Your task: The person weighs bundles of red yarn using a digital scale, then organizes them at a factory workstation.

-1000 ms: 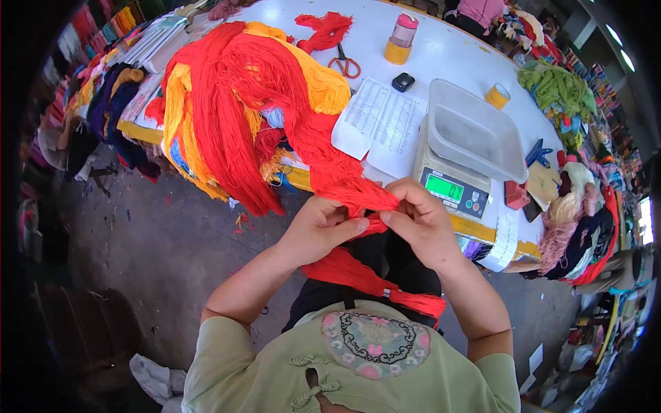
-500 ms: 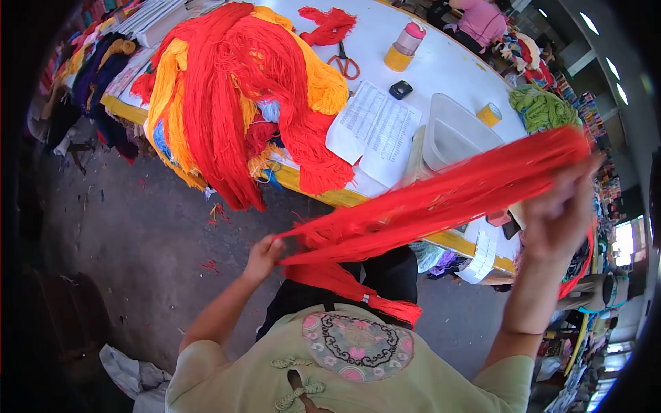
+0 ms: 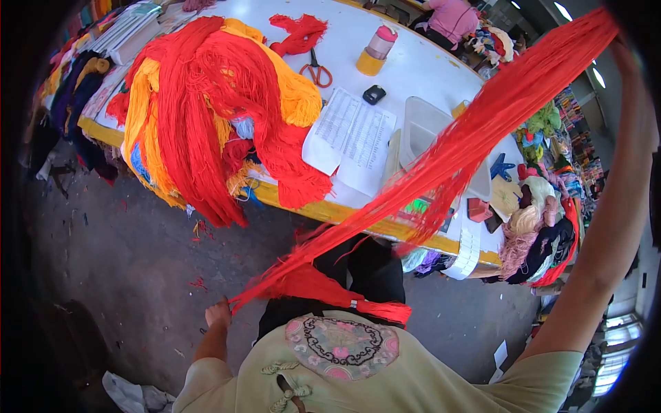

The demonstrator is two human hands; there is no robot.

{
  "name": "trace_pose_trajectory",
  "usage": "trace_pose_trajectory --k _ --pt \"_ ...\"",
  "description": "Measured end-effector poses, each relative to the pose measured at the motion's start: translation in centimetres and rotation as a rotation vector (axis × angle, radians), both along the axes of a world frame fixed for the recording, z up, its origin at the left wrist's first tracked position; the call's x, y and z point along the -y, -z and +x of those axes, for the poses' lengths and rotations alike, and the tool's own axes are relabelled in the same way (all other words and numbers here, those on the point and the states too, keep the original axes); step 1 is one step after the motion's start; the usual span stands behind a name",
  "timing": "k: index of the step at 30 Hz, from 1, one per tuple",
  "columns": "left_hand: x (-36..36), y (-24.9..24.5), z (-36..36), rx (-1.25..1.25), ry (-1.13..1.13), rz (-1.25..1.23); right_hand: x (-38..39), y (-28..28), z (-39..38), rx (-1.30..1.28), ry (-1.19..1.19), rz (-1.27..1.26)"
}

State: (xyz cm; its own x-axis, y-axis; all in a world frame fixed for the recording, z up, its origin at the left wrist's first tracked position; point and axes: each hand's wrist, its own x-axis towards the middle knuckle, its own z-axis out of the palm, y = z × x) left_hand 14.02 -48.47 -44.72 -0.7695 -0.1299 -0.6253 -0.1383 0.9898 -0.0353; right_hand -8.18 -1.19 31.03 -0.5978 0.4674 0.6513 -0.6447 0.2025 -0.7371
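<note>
Yarn (image 3: pixel 509 96) seems light, soft, snag-prone, best held at its ends: left grip (image 3: pixel 219 313) closed round one, seven o'clock; right grip (image 3: pixel 623 49), two o'clock, too obscured to tell.

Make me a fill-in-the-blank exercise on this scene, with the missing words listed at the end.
1. The left hand and right hand stretch a ____ yarn skein between them.
2. Of the two hands, the ____ one is higher in the picture.
3. The table top is mostly ____.
4. A pair of ____ lies near the pink-lidded container.

Missing words: red; right; white; scissors.
</note>
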Motion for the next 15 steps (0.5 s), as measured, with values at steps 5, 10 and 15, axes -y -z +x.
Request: trace_pose_trajectory --k 5,10,15 --pt "6.1 3.6 5.7 0.396 -0.173 -0.260 -7.9 -7.1 -2.0 -0.136 0.186 0.031" --pt "11.6 3.0 11.2 0.428 -0.343 -0.194 -16.8 -13.0 0.0 -0.113 0.069 0.112" --pt "8.8 7.8 2.0 0.214 0.047 -0.047 -9.5 -2.6 -2.0 -0.021 -0.074 0.206"
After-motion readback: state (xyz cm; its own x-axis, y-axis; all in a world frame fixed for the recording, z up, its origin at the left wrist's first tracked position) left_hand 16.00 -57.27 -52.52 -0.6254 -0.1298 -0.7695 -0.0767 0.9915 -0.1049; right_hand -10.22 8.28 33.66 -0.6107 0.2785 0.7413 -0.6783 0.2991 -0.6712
